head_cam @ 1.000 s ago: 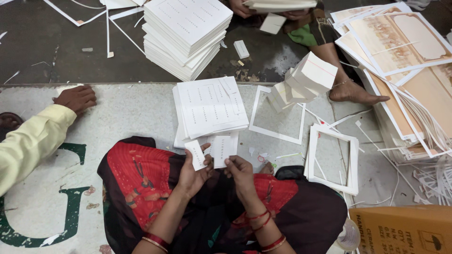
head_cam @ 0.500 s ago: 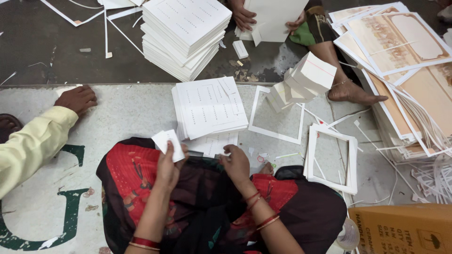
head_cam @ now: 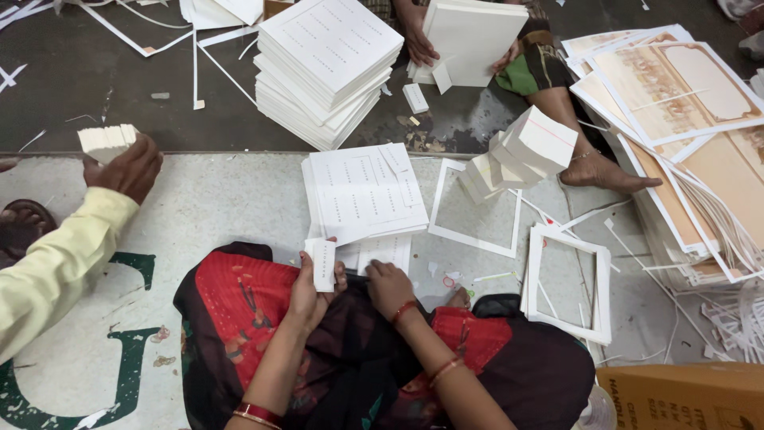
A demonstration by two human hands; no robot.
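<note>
You are sitting on the floor with your left hand raised over your lap, and its fingers are pinching a small stack of white cards, thumb on one side and the rest behind it, so the stack is standing nearly upright just in front of your knees. Your right hand is resting lower, beside the left, its fingers curled loosely and touching the edge of a printed white sheet that is lying on the floor; whether they are gripping it I cannot tell. Just beyond that sheet, a pile of printed sheets is lying flat. To its right, white paper frames are lying near your right knee, and a heap of small white card bundles is sitting beyond them. A taller stack of printed sheets is standing farther off on the dark floor. At the left, another person's hand in a yellow sleeve is holding a bundle of cards. Opposite you, a second person is holding a big white sheet stack with both hands.
</note>
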